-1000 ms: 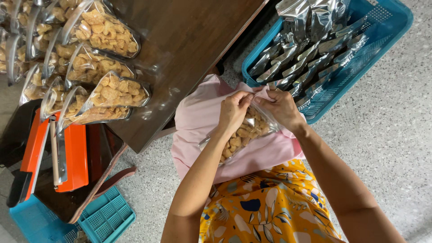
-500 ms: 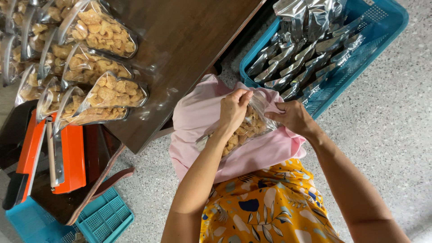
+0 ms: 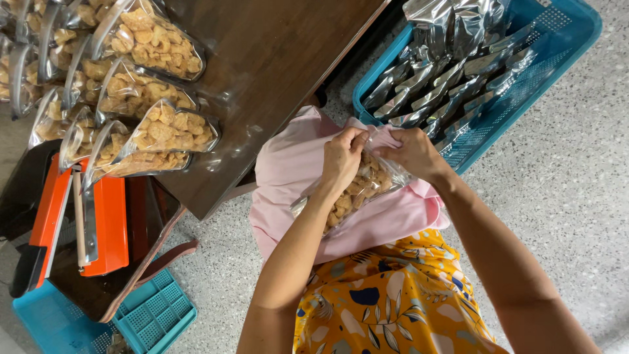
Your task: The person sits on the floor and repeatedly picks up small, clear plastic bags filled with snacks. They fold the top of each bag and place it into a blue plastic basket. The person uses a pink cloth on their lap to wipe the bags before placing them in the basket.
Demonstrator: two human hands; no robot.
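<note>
Head view, clear snack bag [image 3: 357, 187] full of golden crisps, top edge pinched by both hands' fingers [image 3: 357, 139]

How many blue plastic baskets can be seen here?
3: one basket at upper right holding silvery pouches, one on the floor at lower left, one beside it, partly hidden.

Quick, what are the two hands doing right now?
Left hand: closed, pinching the top of the clear snack bag.
Right hand: closed, pinching the same bag's top.
</note>
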